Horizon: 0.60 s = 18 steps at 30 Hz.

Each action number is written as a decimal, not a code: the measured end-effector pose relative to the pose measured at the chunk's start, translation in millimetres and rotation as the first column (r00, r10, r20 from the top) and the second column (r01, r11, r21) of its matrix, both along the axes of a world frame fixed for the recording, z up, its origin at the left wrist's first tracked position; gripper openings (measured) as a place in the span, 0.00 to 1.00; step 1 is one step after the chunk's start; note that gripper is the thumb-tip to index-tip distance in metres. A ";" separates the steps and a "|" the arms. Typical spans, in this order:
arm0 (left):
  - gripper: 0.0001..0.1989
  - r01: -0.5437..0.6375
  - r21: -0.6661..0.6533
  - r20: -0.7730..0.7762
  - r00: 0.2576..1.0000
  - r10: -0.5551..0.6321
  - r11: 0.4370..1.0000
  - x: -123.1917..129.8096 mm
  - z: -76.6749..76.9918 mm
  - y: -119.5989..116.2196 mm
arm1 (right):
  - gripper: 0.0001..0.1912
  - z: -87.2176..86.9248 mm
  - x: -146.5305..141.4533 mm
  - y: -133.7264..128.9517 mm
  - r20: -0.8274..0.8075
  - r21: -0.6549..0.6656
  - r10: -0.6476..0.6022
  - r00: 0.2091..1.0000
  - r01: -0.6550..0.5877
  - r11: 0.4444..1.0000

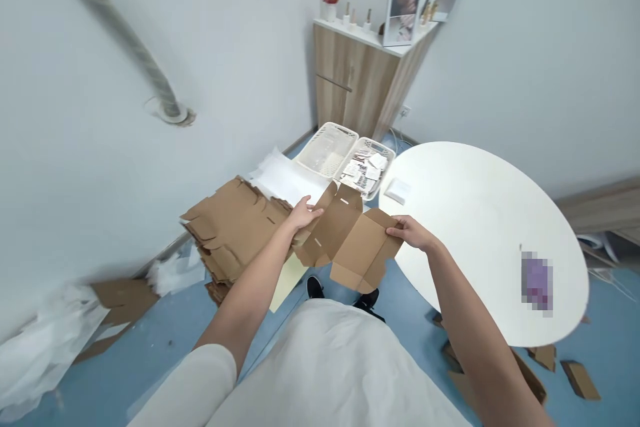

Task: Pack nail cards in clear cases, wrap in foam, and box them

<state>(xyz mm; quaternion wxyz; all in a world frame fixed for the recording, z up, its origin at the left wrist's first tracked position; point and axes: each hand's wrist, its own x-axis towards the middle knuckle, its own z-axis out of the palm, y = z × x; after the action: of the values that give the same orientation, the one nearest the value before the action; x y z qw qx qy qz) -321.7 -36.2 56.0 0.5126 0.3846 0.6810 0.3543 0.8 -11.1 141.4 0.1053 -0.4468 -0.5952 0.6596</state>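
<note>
An unfolded brown cardboard box blank (345, 230) hangs in the air between my two hands, creased, with flaps and small slots. My left hand (303, 215) grips its left edge, the thumb on top of the card. On the opposite side, my right hand (411, 232) pinches the right edge close to the round table. To the left lies a stack of flat cardboard blanks (235, 227), partly behind my left forearm.
A white round table (475, 213) stands at the right, bearing a small white item and a blurred purple one. Two white baskets (327, 147) sit before a wooden cabinet (355, 67). Cardboard pieces (580, 379) and white wrapping (45, 353) lie on the floor.
</note>
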 end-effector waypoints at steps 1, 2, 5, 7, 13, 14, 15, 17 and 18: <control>0.35 0.031 -0.002 0.035 0.999 -0.031 1.000 15.0 0.2 4.9 | 0.17 1.0 17.6 -1.5 -0.001 0.005 -0.035 0.999 0.035 0.999; 0.29 0.064 0.006 0.068 0.996 -0.065 0.998 29.4 0.7 9.3 | 0.17 1.2 35.6 -3.1 0.000 0.018 -0.083 0.997 0.083 0.996; 0.15 0.116 0.050 0.114 0.986 -0.121 0.992 71.0 5.1 20.7 | 0.18 -3.2 90.4 -7.8 0.027 0.105 -0.298 0.954 0.294 0.950; 0.12 0.116 0.058 0.122 0.985 -0.122 0.992 99.9 9.7 27.5 | 0.22 -10.8 126.7 -10.3 0.051 0.174 -0.476 0.878 0.462 0.870; 0.10 0.116 0.031 0.208 0.971 -0.120 0.993 203.4 14.1 38.3 | 0.20 -39.0 219.6 -20.1 0.012 0.203 -0.785 0.619 0.767 0.608; 0.09 0.101 0.017 0.208 0.973 -0.103 0.995 221.1 12.2 38.0 | 0.18 -41.7 230.9 -24.0 -0.007 0.169 -0.794 0.607 0.784 0.598; 0.09 0.081 -0.002 0.211 0.974 -0.079 0.997 238.1 9.7 37.1 | 0.18 -43.7 240.8 -28.8 -0.026 0.117 -0.795 0.606 0.792 0.599; 0.07 0.040 -0.052 0.221 0.975 -0.028 0.998 269.0 3.4 34.1 | 0.18 -47.1 257.0 -40.2 -0.053 -0.011 -0.782 0.621 0.782 0.623; 0.07 0.023 -0.075 0.222 0.975 -0.006 0.997 282.5 -0.1 32.1 | 0.20 -49.3 263.7 -46.3 -0.057 -0.065 -0.776 0.629 0.773 0.631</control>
<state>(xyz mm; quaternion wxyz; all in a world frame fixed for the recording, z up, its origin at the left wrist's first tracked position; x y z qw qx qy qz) -39.2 -4.1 55.8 0.6024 0.3276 0.6298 0.3650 264.5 -57.4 92.0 0.3940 -0.6342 -0.3298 0.5778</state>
